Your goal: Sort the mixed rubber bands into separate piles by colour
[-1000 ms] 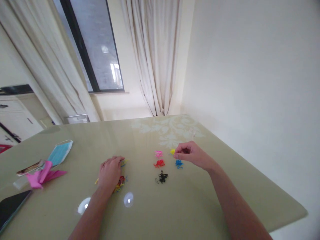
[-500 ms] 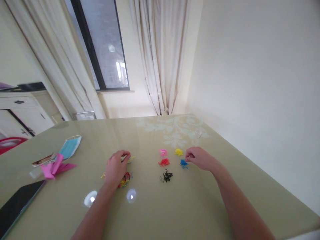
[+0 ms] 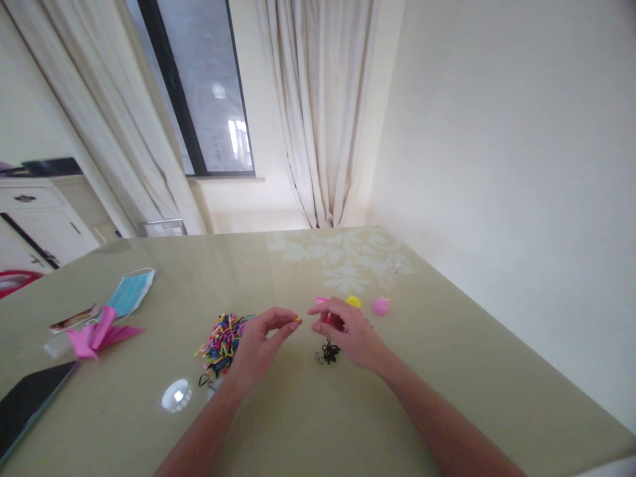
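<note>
My left hand (image 3: 259, 344) is closed in a pinch on a small yellow rubber band (image 3: 298, 320), held at the fingertips. Facing it, my right hand (image 3: 350, 334) has its thumb and forefinger apart, with nothing visible between the tips. Left of my left hand lies a mixed heap of coloured rubber bands (image 3: 223, 341), partly covered by that hand. Small sorted piles lie around my right hand: black bands (image 3: 330, 352), yellow bands (image 3: 354, 302), pink bands (image 3: 320, 300) and a pinkish-purple clump (image 3: 381, 305). Red bands show between my right fingers; the blue pile is almost entirely hidden.
On the left of the glossy table (image 3: 308, 424) are a blue face mask (image 3: 131, 295), a folded pink paper shape (image 3: 102, 336) and a dark flat device (image 3: 34, 411). A wall (image 3: 521, 199) runs along the right edge. Curtains (image 3: 322, 112) hang behind.
My left hand has moved right from the mixed heap, carrying a yellow band. My right hand has moved left from the blue pile, uncovering the pinkish-purple clump. The two hands are now close together.
</note>
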